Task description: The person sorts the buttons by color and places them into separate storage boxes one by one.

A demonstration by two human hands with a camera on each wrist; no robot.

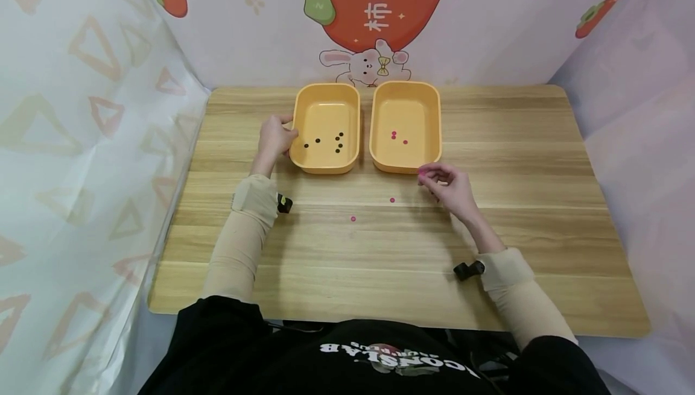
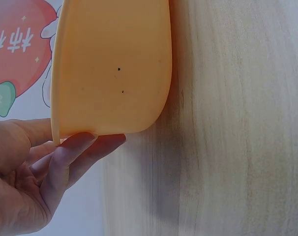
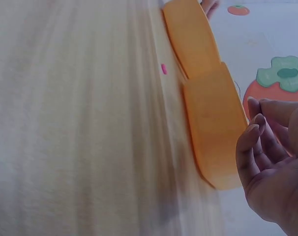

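My left hand grips the left edge of a yellow plastic box, thumb over the rim and fingers against its outer wall. Several small black discs lie inside that box. Just off the near right corner of a second yellow box, my right hand pinches a small pink disc between thumb and fingertips. Three pink discs lie in this second box. On the wood in front of the boxes are two more, one pink disc nearer them and another pink disc closer to me.
Both boxes stand side by side near the back edge of the wooden table, a narrow gap between them. Behind rises a white printed cloth, with more cloth hanging at both sides. A black wrist camera juts from the right sleeve.
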